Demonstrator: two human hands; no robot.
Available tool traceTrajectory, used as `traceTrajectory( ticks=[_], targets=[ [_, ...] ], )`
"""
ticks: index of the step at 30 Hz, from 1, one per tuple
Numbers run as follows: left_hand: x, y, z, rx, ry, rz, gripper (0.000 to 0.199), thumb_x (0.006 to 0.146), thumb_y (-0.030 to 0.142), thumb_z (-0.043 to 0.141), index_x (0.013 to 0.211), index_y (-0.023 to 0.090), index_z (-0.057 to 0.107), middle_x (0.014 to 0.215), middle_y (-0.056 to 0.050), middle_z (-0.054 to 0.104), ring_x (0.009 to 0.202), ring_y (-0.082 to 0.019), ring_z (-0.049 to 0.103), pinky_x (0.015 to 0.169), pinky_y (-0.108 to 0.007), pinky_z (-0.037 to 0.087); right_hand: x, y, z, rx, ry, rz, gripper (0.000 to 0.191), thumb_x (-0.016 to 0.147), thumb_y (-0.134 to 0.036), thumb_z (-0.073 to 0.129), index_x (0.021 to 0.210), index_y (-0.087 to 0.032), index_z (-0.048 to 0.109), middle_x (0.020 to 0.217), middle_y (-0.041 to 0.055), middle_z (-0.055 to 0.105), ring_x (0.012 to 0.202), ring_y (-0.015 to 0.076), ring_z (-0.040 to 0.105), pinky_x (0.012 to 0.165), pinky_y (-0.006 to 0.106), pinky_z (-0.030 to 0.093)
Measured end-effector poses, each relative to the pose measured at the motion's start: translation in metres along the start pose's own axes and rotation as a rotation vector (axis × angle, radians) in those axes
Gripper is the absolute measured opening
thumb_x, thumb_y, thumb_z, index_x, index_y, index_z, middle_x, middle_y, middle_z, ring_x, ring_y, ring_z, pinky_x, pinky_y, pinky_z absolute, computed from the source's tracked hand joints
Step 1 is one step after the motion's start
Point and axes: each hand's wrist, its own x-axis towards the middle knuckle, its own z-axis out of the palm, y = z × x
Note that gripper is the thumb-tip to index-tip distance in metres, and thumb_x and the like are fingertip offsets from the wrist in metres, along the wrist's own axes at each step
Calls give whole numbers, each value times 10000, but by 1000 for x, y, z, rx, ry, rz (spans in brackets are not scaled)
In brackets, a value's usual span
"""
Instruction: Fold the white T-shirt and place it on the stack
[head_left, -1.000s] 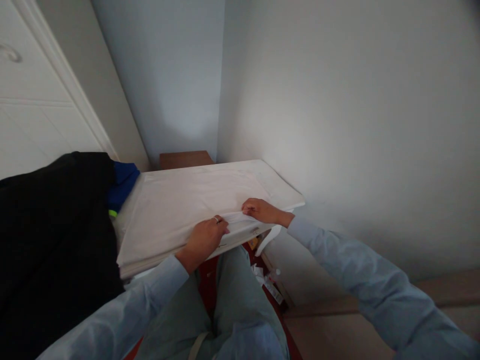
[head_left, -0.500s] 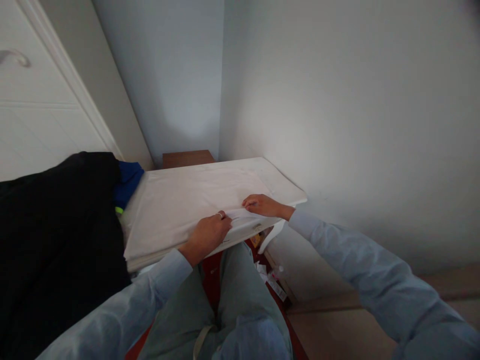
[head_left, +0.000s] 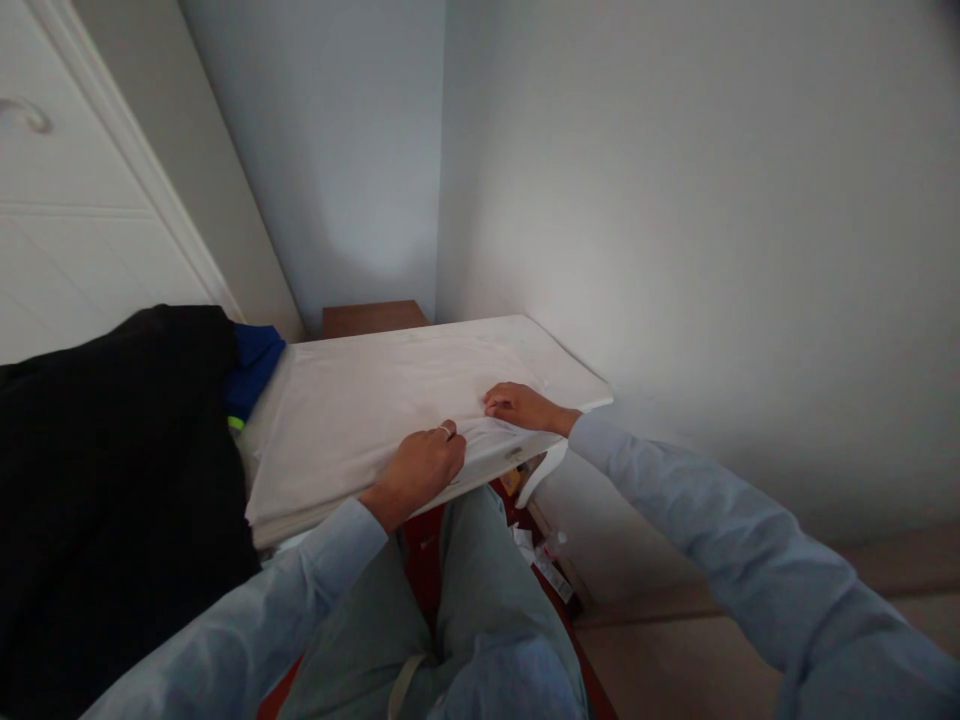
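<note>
White cloth [head_left: 375,395], thin and creased, lies on the white surface [head_left: 566,370] under left grip [head_left: 422,467] and right grip [head_left: 526,406], both pinched on its near edge. Below right grip, marks on a white item [head_left: 552,577] are too small to read. Beyond right grip, bare surface reaches near the wall [head_left: 690,260].

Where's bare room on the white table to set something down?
White table: right-end strip between white cloth and wall. Crowded: left end, by black garment and blue fabric; front edge, where left hand and right hand touch the cloth.
</note>
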Motion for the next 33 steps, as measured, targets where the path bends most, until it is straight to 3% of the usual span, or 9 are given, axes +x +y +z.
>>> traceTrajectory(
  ticks=[4, 8, 10, 15, 19, 25, 30, 33],
  targets=[
    [1, -1, 1, -9, 36, 77, 288, 1013, 222, 418, 962, 131, 686, 1012, -132, 645, 904, -228, 654, 822, -363, 516, 4, 8, 1, -41, -4, -41, 262, 906, -275, 632, 1122, -149, 709, 1218, 134, 694, 1162, 253, 613, 1050, 429, 447],
    [11, 9, -4, -35, -7, 74, 295, 1014, 214, 415, 1016, 122, 696, 1054, -147, 658, 985, -257, 655, 881, -399, 514, 10, 11, -5, -92, -51, -84, 171, 886, -274, 672, 1009, -170, 730, 1169, 114, 706, 1139, 245, 615, 1032, 400, 453],
    [19, 15, -5, -52, -48, 38, 305, 1018, 224, 410, 1056, 119, 694, 1071, -152, 666, 996, -264, 669, 864, -395, 526, 14, 9, -8, -123, -82, -104, 108, 901, -254, 653, 924, -179, 728, 1089, 97, 720, 1079, 234, 627, 1001, 383, 462],
    [41, 23, 5, -72, -59, -48, 346, 1032, 321, 394, 1125, 143, 676, 1096, -150, 689, 910, -280, 716, 755, -391, 562, 20, -4, -11, -208, -135, -137, 167, 940, -152, 541, 868, -128, 689, 967, 126, 695, 952, 234, 609, 925, 372, 461],
    [48, 23, 14, -65, -48, -60, 298, 1010, 199, 393, 1083, 132, 674, 1014, -147, 711, 891, -292, 725, 740, -401, 569, 19, -9, -10, -256, -129, -126, 176, 930, -106, 507, 850, -119, 664, 941, 128, 667, 910, 231, 581, 889, 369, 458],
    [48, 26, 19, -55, 2, -56, 282, 990, 127, 374, 1107, 99, 629, 1025, -161, 686, 891, -284, 715, 720, -395, 566, 15, -2, -8, -245, -75, -111, 176, 942, -184, 569, 1094, -123, 634, 1169, 147, 633, 1099, 243, 547, 1004, 394, 427],
    [47, 25, 17, -71, 43, -7, 245, 975, 121, 410, 1069, 100, 635, 1097, -159, 657, 999, -263, 664, 829, -381, 536, 20, 6, -4, -235, -67, -104, 100, 929, -139, 562, 893, -147, 655, 1054, 118, 647, 1009, 226, 577, 950, 376, 467],
    [47, 22, 17, -75, 73, 19, 224, 966, 127, 438, 1043, 109, 647, 1109, -148, 651, 1050, -264, 626, 904, -396, 500, 25, 10, 0, -238, -38, -90, 116, 908, -92, 555, 967, -130, 648, 1158, 154, 628, 1072, 241, 576, 965, 399, 470]
  ],
)
